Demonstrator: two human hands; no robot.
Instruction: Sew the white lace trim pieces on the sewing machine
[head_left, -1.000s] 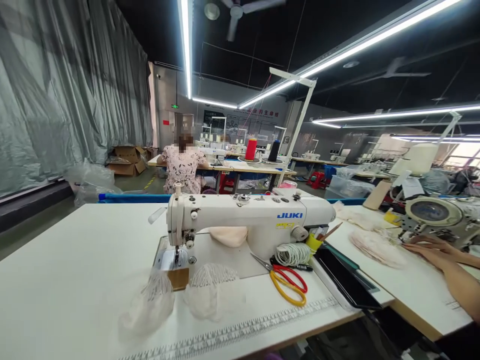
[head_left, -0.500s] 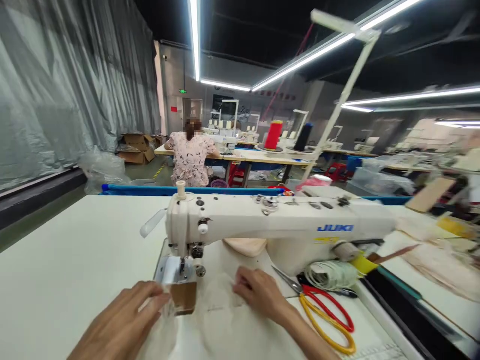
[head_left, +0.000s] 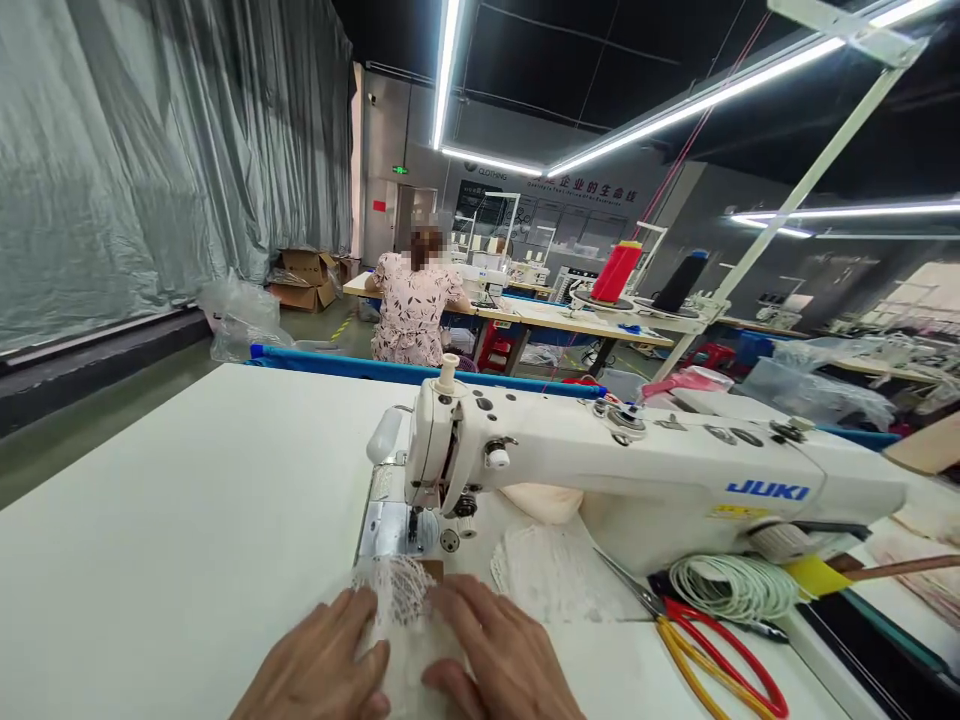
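Note:
A strip of white lace fabric (head_left: 401,592) lies on the table just in front of the needle area of a white sewing machine (head_left: 570,440). My left hand (head_left: 319,650) rests on its left side, fingertips pressing down and thumb apart. On its right side my right hand (head_left: 502,645) lies palm down, fingers stretched out and thumb apart. A brown patch (head_left: 433,569) shows behind the lace. The presser foot (head_left: 413,525) stands a little beyond the fabric. Right of it, under the machine arm, lies another white lace piece (head_left: 551,575).
Scissors (head_left: 697,640) with red and yellow handles and a coil of pale cord (head_left: 735,588) lie at the right. A blue-edged bar (head_left: 337,363) runs behind the white table (head_left: 187,510). A person (head_left: 416,310) sits at a bench further back.
My right hand has moved left and toward me, beside the lace near my left hand. Lace now covers much of the brown patch. The view has shifted left.

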